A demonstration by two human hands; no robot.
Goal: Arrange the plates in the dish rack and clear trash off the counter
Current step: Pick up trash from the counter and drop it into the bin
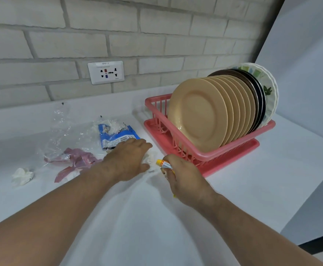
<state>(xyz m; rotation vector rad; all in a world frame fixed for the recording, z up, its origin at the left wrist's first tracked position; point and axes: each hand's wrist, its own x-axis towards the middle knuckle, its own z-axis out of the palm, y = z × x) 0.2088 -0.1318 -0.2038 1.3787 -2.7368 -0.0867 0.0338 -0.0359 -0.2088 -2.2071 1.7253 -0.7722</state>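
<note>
Fingers (171, 159) of the right hand (183, 177) pinch an orange wrapper (163, 163) at frame centre; the left hand (130, 160) grips a tissue (151, 157) beside it. Plates (200, 114) stand racked at right. Grabbing the blue packet (116, 138) too could spill scraps.

Pink dish rack (204, 156) sits at 2 o'clock on the white counter (252, 179), loaded with a row of tan plates (197, 114) on edge, dark plates (256, 89) behind them and a white floral plate (268, 87) last. Trash is at the rack's 9 o'clock: blue wrapper (116, 137) with a tissue wad (114, 126) at its 12, clear film (64, 129) at its 9, pink wrapper (76, 162) at its 7, loose tissue ball (22, 175) farthest out at 8 (all flat on the counter). At the rack's 7, right hand (183, 177) grips an orange wrapper (164, 163); left hand (130, 160) curls over a white tissue (152, 157).
</note>
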